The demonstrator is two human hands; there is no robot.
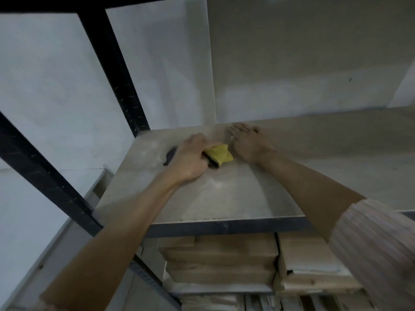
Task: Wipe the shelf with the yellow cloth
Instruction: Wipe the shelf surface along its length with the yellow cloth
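Mid-wipe on the shelf (224,198), far left corner area, close to the black upright (119,72). Left hand (190,158) curled round the yellow cloth (221,154), bunched up w/ a dark backing showing underneath, pressed flat on the board. Right hand (250,142) just beside it, fingers straight and spread, palm down on the surface, gripping nothing, prob just bracing. Looks like early-to-mid progress imo: dusty patches visible toward the front edge, and the whole right stretch of the board untouched-looking, tho too dim to be sure. Biggest risks from here: cloth wadded so small that only a narrow strip gets cleaned per pass, so streaks left behind; dust shoved off the front lip onto the cardboard boxes (224,259) stacked on the level below; knuckles clipping the upright if swiping too far left. Also leaning hard on the bracing palm = fresh prints on cleaned bits.
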